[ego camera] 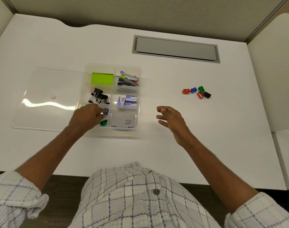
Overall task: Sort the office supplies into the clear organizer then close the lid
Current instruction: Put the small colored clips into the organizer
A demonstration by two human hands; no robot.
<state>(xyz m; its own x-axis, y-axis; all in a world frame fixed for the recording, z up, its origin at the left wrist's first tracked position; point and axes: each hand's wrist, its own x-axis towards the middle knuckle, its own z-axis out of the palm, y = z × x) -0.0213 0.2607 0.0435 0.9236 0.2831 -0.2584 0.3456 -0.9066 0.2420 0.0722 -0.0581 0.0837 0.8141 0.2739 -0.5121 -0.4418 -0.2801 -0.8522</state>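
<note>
Your left hand (86, 116) was reaching into the near-left compartment of the clear organizer (139, 89), and its thumb and fingertips were pinching a blue sharpener (106, 111) just above the floor of that compartment. A green sharpener (104, 122) lay in the same compartment, just nearer to you than the blue one. Your right hand (171, 121) hovered over the white desk (157, 145) to the right of the organizer, palm turned inward, fingers loosely curled and spread, with nothing in it. The organizer sat in the middle of the desk with its lid (46, 89) swung open and lying flat against its left side. In the far-left compartment was a block of green sticky notes (102, 78), and in the far-right one a pile of staplers (128, 79). The middle row held black binder clips (99, 97) on the left and small staple boxes (128, 101) on the right. A flat grey box (123, 120) printed "camlin" filled the near-right compartment. Well apart from the organizer, out to your right, five loose sharpeners (200, 94) sat in a tight cluster on the desk: two red, one blue, one green and one black. Beyond them a grey hatch (175, 48) was set into the desk top.
</note>
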